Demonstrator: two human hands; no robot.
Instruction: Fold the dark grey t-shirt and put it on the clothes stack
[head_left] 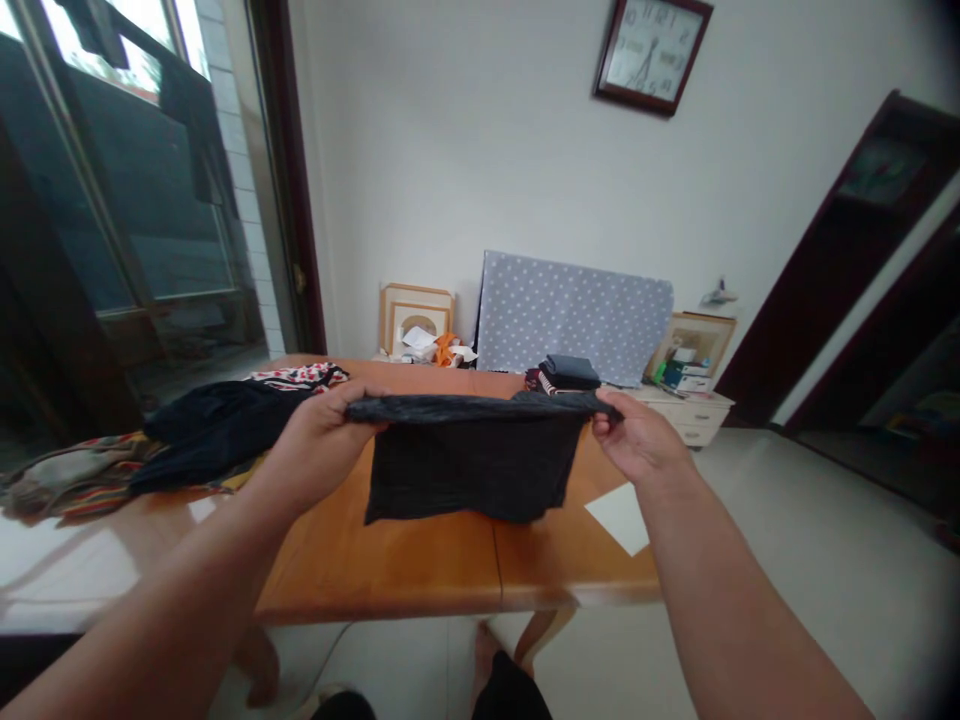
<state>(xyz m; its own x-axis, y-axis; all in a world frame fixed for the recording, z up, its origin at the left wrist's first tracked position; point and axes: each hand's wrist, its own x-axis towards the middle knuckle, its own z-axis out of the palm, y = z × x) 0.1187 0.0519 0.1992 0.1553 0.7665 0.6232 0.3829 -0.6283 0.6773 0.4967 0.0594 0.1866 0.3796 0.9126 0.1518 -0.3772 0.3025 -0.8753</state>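
A black piece of clothing (472, 465) is stretched between my two hands above the wooden table, its lower part hanging down. My left hand (334, 430) grips the left end of its top edge, fingers closed round the cloth. At the right end, my right hand (634, 430) pinches the same edge. Which kind of garment it is, I cannot tell. Beyond it, a stack of folded clothes (570, 370) sits near the table's far side. To the left lies a loose heap of dark and patterned clothes (217, 425).
The wooden table (420, 570) spans the middle, with a white sheet of paper (621, 517) at its right. Behind are a polka-dot cloth (570, 310), picture frames (416, 310) and a white drawer cabinet (694, 415). A clock (654, 55) hangs on the wall.
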